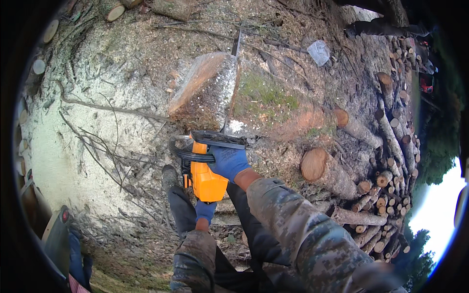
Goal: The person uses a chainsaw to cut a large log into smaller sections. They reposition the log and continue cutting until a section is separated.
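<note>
Sawdust-strewn ground (141, 58) surrounds a thick log (273, 100), with a log pile (386, 190) to the right. An orange chainsaw (207, 178) sits just on the log's near side, its bar (237, 44) lying in the cut and poking out at the far side. The person's right hand (229, 162), in a blue glove, is wrapped around the front handle (195, 156), the forearm slanting in from the near right. The left hand (205, 211), lower and nearer, grips the chainsaw's rear, its forearm almost straight; its fingers are mostly hidden.
</note>
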Motion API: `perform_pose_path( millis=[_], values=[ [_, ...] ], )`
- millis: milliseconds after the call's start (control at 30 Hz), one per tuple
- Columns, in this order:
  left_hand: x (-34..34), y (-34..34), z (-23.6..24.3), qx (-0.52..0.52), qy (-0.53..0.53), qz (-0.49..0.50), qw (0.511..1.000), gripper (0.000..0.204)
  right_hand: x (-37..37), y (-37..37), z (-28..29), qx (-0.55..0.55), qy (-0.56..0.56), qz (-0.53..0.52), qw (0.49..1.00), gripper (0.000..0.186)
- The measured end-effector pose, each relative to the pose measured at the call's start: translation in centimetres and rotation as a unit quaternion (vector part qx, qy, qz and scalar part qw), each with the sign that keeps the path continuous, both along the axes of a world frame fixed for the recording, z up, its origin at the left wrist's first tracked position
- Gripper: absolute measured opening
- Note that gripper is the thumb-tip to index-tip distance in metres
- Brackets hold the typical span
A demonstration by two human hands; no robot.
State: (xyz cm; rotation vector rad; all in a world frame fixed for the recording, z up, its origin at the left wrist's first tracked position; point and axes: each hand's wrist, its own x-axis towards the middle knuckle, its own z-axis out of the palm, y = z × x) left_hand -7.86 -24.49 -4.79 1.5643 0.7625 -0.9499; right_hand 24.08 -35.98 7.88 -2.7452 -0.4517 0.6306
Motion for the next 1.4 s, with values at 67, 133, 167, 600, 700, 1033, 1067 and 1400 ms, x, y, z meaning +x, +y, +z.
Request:
perform_pose_path(
  millis=[67,133,167,600,700,1033,1067,1400],
  values=[
    [2.4,-0.5,3.2,0.011,0.004,0.031,0.999,0.041,1.0,-0.2,0.6,-0.047,0.099,0.012,0.994,0.037],
    [2.9,-0.3,4.6,0.014,0.029,0.039,0.999,0.039,1.7,-0.2,1.3,-0.032,0.104,0.011,0.994,0.033],
    [3.1,-0.3,5.0,-0.007,0.056,0.050,0.997,0.036,2.2,-0.2,1.5,-0.045,0.098,0.013,0.994,0.030],
    [6.9,-1.1,12.7,0.027,0.063,0.064,0.996,0.034,6.7,-0.7,4.4,-0.053,0.079,0.017,0.995,0.029],
    [6.8,-1.3,13.1,0.030,0.077,0.076,0.994,0.033,7.4,-0.9,4.5,-0.050,0.076,0.022,0.996,0.029],
    [9.5,-1.6,16.4,0.024,0.078,0.078,0.994,0.026,9.7,-1.3,5.4,-0.066,0.091,0.015,0.994,0.027],
    [9.2,-1.6,16.1,0.026,0.073,0.078,0.994,0.027,10.0,-1.1,5.7,-0.062,0.088,0.019,0.994,0.027],
    [12.9,-1.7,19.7,0.016,0.086,0.080,0.993,0.032,13.1,-1.8,6.5,-0.055,0.069,0.019,0.996,0.027]
  ],
)
